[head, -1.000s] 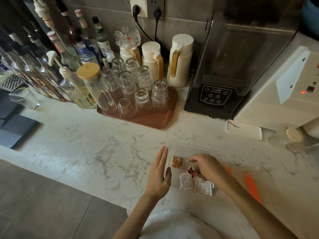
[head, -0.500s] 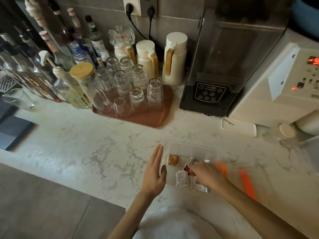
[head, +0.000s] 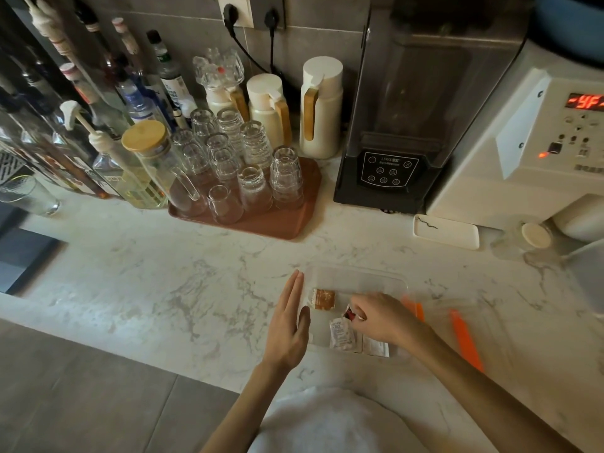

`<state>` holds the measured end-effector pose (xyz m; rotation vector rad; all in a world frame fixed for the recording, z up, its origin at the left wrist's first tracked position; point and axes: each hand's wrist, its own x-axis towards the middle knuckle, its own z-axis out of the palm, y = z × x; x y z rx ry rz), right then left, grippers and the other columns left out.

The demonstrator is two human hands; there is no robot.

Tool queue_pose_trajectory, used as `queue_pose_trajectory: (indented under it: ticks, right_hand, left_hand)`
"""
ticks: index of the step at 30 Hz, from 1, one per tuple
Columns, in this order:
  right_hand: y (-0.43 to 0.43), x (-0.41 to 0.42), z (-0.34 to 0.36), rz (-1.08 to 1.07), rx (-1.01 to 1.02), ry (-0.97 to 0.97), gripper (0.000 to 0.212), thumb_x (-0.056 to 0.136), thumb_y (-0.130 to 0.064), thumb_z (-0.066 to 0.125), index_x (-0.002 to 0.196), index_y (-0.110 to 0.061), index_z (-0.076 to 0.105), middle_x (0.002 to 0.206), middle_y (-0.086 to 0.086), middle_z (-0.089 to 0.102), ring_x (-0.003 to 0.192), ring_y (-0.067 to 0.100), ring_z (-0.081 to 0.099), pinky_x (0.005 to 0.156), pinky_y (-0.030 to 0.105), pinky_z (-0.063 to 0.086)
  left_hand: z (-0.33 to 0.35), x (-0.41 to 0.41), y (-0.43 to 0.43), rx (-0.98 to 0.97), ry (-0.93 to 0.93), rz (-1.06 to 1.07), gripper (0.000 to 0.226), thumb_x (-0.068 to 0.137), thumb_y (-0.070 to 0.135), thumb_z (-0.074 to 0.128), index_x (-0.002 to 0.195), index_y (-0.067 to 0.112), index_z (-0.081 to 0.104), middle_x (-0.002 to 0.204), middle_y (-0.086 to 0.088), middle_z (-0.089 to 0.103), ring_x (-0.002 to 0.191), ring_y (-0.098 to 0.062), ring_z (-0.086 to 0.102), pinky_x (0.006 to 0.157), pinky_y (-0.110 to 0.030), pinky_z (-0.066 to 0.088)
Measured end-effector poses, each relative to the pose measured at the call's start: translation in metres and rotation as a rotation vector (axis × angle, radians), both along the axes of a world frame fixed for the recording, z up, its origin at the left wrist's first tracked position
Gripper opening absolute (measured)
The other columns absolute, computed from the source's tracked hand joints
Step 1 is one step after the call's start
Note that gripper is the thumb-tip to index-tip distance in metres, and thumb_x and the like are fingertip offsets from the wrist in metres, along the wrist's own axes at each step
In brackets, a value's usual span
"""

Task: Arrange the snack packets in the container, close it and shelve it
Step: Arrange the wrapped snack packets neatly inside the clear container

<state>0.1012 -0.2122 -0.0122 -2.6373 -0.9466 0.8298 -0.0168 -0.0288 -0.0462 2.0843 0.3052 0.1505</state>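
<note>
**Packets in the clear box on the marble counter**

A clear plastic container (head: 359, 279) sat open on the marble counter (head: 163, 289), near its front edge. Inside lay several snack packets: a brown packet (head: 323, 299) flat in the far left corner, a white packet (head: 341, 333) nearer the front wall with its long side running front to back, a second white packet (head: 376, 348) beside it at the front, and a red packet (head: 349, 313) between them. The right hand (head: 382, 318) reached into the container from the right, fingertips pinched together on the red packet, though how much of it was gripped was hard to make out. The left hand (head: 287, 325) stood flat and open against the container's left wall, fingers straight and pointing away from the person.

Just right of the container lay what looked like its clear lid (head: 457, 322) with orange clips (head: 464, 341), partly hidden by the right forearm. Behind the container, well apart, a brown tray (head: 277, 223) carried upturned glasses (head: 255, 188) and a jar with a wooden lid (head: 160, 165). Right of the tray stood a black blender (head: 392, 171) and a white machine (head: 539, 152) showing a red display.
</note>
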Motion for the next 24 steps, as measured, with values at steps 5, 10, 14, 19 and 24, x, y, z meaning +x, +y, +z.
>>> queue_pose_trajectory:
  ticks: [5, 10, 14, 19, 24]
  right_hand:
    - [0.029, -0.002, -0.002, -0.042, 0.076, 0.207, 0.029, 0.094, -0.045, 0.055, 0.091, -0.016, 0.056, 0.092, -0.001, 0.058, 0.083, 0.018, 0.058, 0.074, 0.034, 0.049]
    - [0.059, -0.006, -0.028, 0.052, 0.022, 0.359, 0.018, 0.098, -0.016, 0.054, 0.112, -0.021, 0.064, 0.116, 0.002, 0.067, 0.104, 0.020, 0.065, 0.093, 0.035, 0.052]
    - [0.062, -0.011, -0.044, 0.109, 0.064, 0.315, 0.037, 0.094, -0.004, 0.046, 0.126, -0.020, 0.054, 0.126, 0.004, 0.063, 0.108, 0.018, 0.061, 0.085, 0.025, 0.046]
    - [0.056, -0.013, -0.058, -0.083, 0.134, 0.347, 0.024, 0.089, -0.009, 0.058, 0.106, -0.023, 0.051, 0.110, 0.003, 0.063, 0.103, 0.019, 0.063, 0.093, 0.035, 0.052]
    - [0.058, -0.013, -0.062, -0.004, 0.107, 0.316, 0.027, 0.093, -0.010, 0.055, 0.118, -0.019, 0.064, 0.117, 0.003, 0.068, 0.101, 0.013, 0.062, 0.086, 0.023, 0.046]
  left_hand:
    - [-0.001, 0.000, 0.001, -0.039, 0.016, 0.006, 0.054, 0.105, 0.031, 0.031, 0.158, 0.024, 0.023, 0.167, 0.013, 0.018, 0.154, 0.003, 0.013, 0.126, -0.021, 0.013]
    - [0.000, -0.001, 0.000, -0.059, 0.028, 0.008, 0.053, 0.106, 0.032, 0.029, 0.158, 0.025, 0.023, 0.167, 0.013, 0.018, 0.154, 0.003, 0.012, 0.127, -0.023, 0.013]
    - [0.001, -0.001, 0.000, -0.053, 0.034, 0.013, 0.053, 0.106, 0.034, 0.028, 0.158, 0.027, 0.023, 0.167, 0.014, 0.018, 0.153, 0.004, 0.012, 0.126, -0.022, 0.013]
    - [-0.002, 0.000, 0.001, -0.048, 0.034, 0.013, 0.053, 0.106, 0.033, 0.029, 0.159, 0.026, 0.024, 0.168, 0.014, 0.018, 0.154, 0.003, 0.013, 0.127, -0.025, 0.014]
    - [-0.004, -0.001, 0.001, -0.049, 0.030, 0.007, 0.054, 0.106, 0.032, 0.030, 0.158, 0.023, 0.024, 0.168, 0.012, 0.019, 0.154, 0.001, 0.013, 0.128, -0.028, 0.014]
